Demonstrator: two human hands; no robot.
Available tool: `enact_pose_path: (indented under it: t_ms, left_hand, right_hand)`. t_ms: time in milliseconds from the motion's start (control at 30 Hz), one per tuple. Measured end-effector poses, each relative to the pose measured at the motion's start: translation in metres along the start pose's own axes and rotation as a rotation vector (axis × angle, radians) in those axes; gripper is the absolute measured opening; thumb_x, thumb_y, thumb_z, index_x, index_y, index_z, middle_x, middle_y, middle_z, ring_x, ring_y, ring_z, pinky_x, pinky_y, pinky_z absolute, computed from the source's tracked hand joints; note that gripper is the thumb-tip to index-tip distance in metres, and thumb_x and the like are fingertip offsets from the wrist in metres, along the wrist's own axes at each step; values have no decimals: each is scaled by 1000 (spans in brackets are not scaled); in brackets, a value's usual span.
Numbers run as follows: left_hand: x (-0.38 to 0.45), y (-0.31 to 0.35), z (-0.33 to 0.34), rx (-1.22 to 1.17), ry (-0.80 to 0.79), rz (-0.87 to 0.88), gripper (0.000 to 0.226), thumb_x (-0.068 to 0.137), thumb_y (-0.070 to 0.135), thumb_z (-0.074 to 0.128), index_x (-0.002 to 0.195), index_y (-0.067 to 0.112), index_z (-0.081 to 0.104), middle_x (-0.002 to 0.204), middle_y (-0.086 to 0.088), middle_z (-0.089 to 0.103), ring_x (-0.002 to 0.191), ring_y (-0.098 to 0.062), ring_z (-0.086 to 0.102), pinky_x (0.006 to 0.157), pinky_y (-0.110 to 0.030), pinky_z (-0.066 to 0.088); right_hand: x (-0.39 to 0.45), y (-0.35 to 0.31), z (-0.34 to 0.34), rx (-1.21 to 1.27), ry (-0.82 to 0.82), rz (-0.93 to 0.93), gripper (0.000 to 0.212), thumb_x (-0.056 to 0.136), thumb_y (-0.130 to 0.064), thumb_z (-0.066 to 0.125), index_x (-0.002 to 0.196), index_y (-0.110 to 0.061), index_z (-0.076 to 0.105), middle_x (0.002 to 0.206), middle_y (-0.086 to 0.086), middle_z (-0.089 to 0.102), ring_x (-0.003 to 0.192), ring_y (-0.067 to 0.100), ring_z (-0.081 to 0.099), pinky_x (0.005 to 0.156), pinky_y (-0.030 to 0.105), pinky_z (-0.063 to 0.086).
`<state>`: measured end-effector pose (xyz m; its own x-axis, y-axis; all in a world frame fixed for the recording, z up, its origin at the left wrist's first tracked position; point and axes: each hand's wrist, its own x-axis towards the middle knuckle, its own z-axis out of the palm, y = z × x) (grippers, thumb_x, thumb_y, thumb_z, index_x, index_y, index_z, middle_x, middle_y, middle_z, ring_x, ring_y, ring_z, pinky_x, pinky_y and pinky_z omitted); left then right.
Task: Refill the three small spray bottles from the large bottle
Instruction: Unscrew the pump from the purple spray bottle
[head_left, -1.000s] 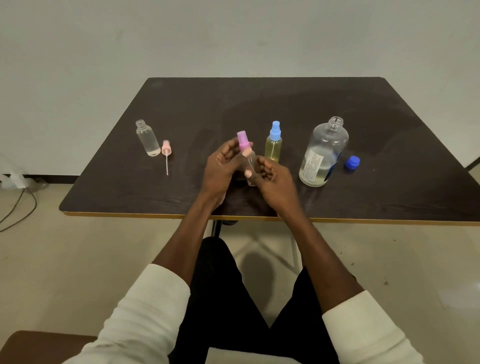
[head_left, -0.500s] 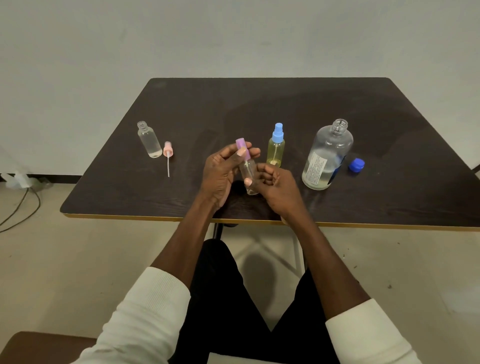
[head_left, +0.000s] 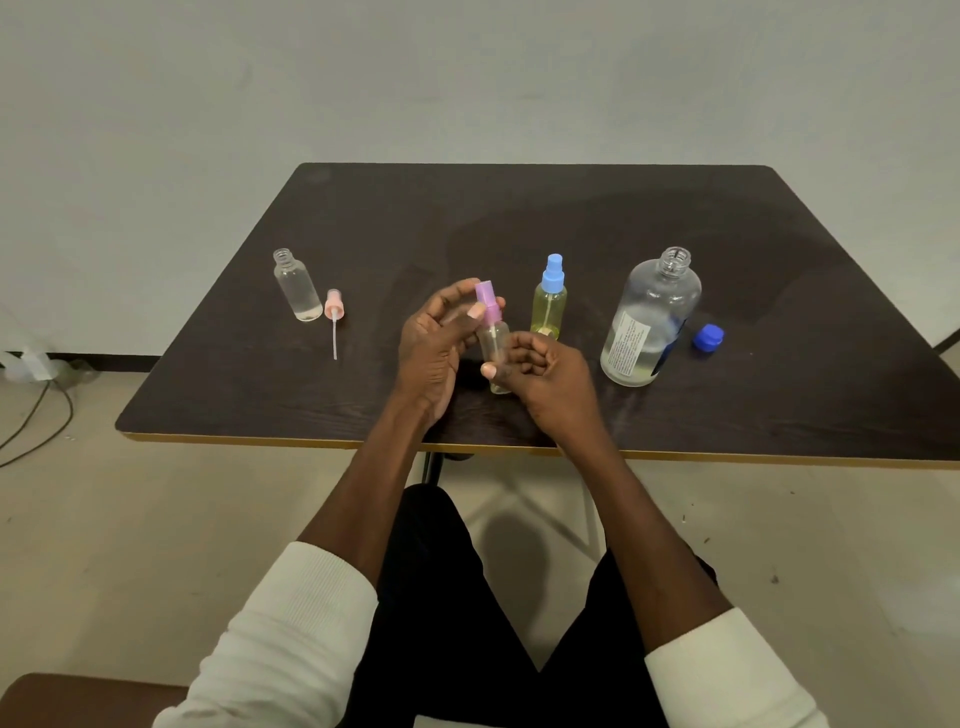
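Over the near middle of the dark worktop (head_left: 571, 218), both hands hold one small bottle with a purple spray top (head_left: 492, 332), upright and slightly tilted. The left hand (head_left: 436, 348) pinches the purple top between thumb and fingers, while the right hand (head_left: 545, 374) curls around the clear body of the bottle lower down. Just behind them stands a small bottle with a blue spray top (head_left: 549, 301), filled with yellowish liquid. To its right is the large clear bottle (head_left: 649, 322), uncapped, labelled and holding some liquid at the bottom, with its blue cap (head_left: 708, 335) lying on the worktop just beside it. Well apart on the left stands a third small bottle (head_left: 297, 286), open-necked and nearly empty, and its pink spray top (head_left: 333, 317) lies next to it with the tube pointing toward the near edge.
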<state>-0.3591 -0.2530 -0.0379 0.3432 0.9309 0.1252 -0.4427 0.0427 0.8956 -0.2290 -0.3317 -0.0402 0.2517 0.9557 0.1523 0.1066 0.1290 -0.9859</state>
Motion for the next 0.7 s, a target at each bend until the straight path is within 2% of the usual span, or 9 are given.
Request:
enact_pose_path:
  t_ms: [100,167,267,367,433,533,600,700]
  left_hand:
    - [0,-1,4,43,67,-18,27,87,7,73,113,13,69,98,1,77,91,-13,72,82,-32,57]
    - [0,-2,4,74,61,-26,17,90,11,72,106,14,72,93,2,76,84,-13,70,78,-30,56]
    - [-1,-2,1,50,25,-21,19,91,21,63,105,11,70,103,-6,75,91,-18,70,79,-31,56]
    - [-2,-1,-1,29,-25,-13,18,94,19,60,109,10,67,112,-14,75,105,-26,70,86,-38,58]
    - [-2,0,1,42,-6,-9,17,94,16,66,110,11,66,108,-15,76,102,-28,71,85,-41,59]
    - [-1,-1,4,81,57,-9,23,87,12,75,109,15,68,97,-4,77,92,-18,72,79,-35,59]
    - [-1,-1,5,101,58,-27,20,88,13,75,108,15,71,96,3,77,87,-12,71,77,-31,57]
    - [-2,-1,4,79,19,-33,20,90,24,66,104,12,72,105,-2,75,89,-15,70,79,-32,57]
  right_hand:
    - [0,-1,0,-9,-5,-7,25,77,-7,81,99,-12,70,84,2,72,77,6,67,69,18,53]
    - [-1,-3,0,-3,-11,-12,26,77,-6,80,98,-16,69,82,-2,72,76,4,67,69,17,53]
    - [-1,-3,0,-7,-13,-19,27,77,-6,80,98,-18,70,83,-4,72,77,5,68,69,18,54]
    - [-1,-2,1,-30,-5,-14,27,77,-9,81,101,-14,71,86,-1,74,81,9,70,74,24,57]
    - [0,0,0,-39,5,-13,28,76,-11,82,102,-14,71,88,1,74,82,12,70,77,28,58]
    - [1,0,0,-35,3,-10,28,76,-10,82,100,-16,71,87,-1,74,82,10,70,77,27,58]
    - [1,1,0,-43,6,-15,29,76,-10,82,102,-13,71,88,0,74,83,10,70,75,24,57]
    - [2,4,0,-51,13,-13,32,77,-12,82,106,-9,71,92,3,75,88,16,71,78,28,58]
